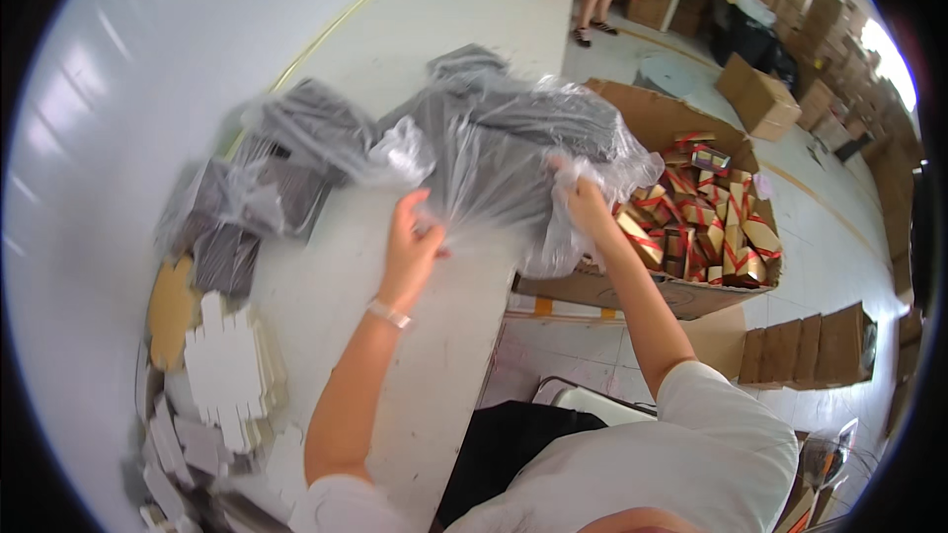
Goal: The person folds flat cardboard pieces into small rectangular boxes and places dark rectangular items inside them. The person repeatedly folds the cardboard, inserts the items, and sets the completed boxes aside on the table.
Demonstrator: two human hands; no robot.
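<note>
A large clear plastic bag (494, 173) with dark grey contents lies on the white table in front of me. My right hand (585, 202) is closed on the gathered plastic at the bag's right side. Close to the bag's near left edge is my left hand (410, 249), its fingers bent but apart, with nothing visible between them. More clear bags with dark grey contents (314, 123) lie to the left and farther back. What exactly the dark contents are cannot be made out through the plastic.
An open cardboard box (647, 291) of small gold boxes with red ribbon stripes (706, 222) stands right of the table (395, 405). Flat white die-cut cardboard pieces (222, 360) and a tan piece (170, 311) lie at left. Cartons (810, 345) and another person's legs (592, 15) are beyond.
</note>
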